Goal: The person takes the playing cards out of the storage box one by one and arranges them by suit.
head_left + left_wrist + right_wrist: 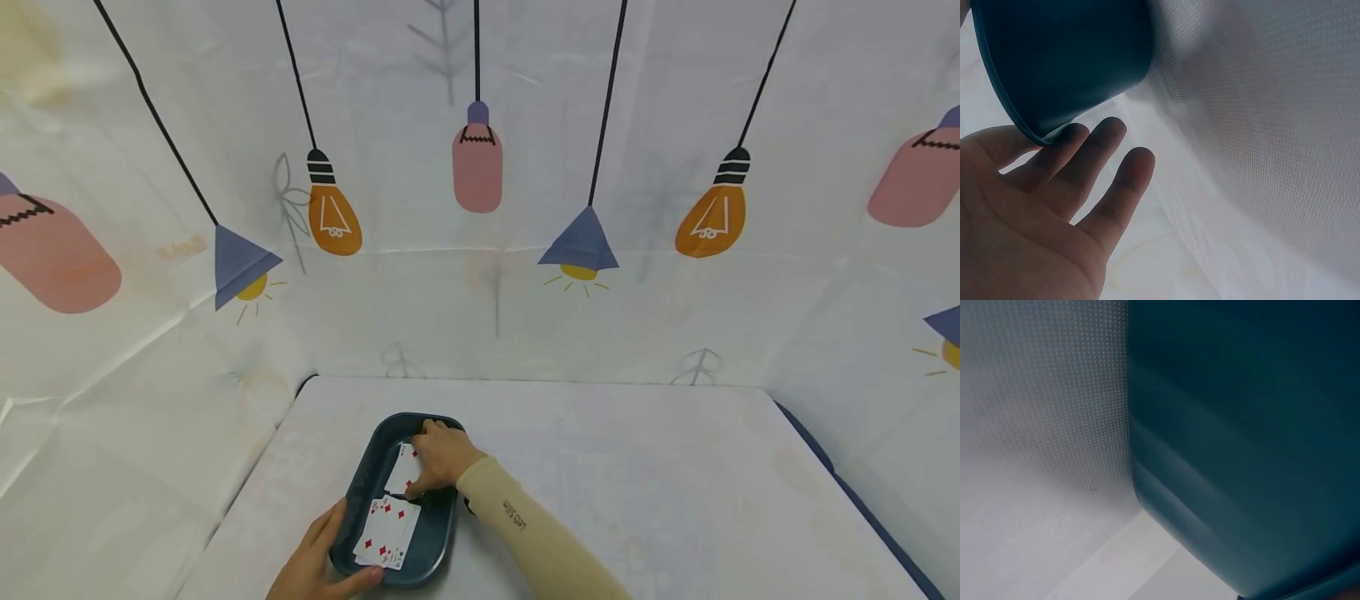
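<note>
A dark teal tray (435,546) stands on the white table, with playing cards in two groups inside it. In the near group, red diamond cards (384,527) lie face up and overlap. The far card (402,468), also a diamond, is partly covered by my right hand (446,457). That hand reaches over the tray's right rim and grips the far card, thumb at its near edge and fingers towards its far end; the fingertips are partly hidden. My left hand (318,557) holds the tray's near left corner, fingers (1100,140) along the outer wall and thumb at the near rim.
The white tabletop (637,483) extends to the right of the tray. Behind it hangs a pale sheet (525,325) printed with lamps and bulbs, continuing down both sides. The right wrist view holds mostly the tray's outer wall (1229,444) and the tabletop.
</note>
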The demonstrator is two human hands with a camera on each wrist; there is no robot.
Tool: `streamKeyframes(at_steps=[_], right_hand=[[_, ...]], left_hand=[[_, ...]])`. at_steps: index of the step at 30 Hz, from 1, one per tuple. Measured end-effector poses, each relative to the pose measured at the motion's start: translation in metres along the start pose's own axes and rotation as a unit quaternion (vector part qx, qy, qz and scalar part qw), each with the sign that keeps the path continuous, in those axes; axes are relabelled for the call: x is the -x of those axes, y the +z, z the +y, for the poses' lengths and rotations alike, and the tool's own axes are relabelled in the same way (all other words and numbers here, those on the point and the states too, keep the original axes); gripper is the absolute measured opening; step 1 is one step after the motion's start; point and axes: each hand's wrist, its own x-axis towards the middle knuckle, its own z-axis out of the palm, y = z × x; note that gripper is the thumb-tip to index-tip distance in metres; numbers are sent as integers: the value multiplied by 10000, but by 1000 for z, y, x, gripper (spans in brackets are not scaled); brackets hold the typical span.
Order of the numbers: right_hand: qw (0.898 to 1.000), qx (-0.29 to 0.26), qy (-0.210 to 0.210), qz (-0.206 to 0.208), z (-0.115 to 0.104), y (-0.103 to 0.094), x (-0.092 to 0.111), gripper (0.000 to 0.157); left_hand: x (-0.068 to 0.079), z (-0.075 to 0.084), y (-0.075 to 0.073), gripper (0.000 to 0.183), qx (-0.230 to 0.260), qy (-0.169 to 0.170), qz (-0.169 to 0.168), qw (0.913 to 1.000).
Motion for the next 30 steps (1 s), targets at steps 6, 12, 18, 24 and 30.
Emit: streamKeyframes(at_steps=[6,12,18,24,30], right_hand=[[10000,-59,-25,-5,0,-2,3,75],[9998,-157,-91,43,-1,-4,4,75],[9995,-323,-70,6,-2,-7,8,79],[9984,-542,-57,-134,-5,-12,16,79],[9979,-632,-29,-147,-7,-13,22,80]], left_hand=[[-1,-1,0,122,24,-21,-67,10000],[0,-2,-1,122,-28,-36,-106,9999],[2,0,0,123,-74,-140,-64,9999],[10,2,1,124,-19,-199,-67,9998],[20,4,2,122,-3,-90,7,10000]])
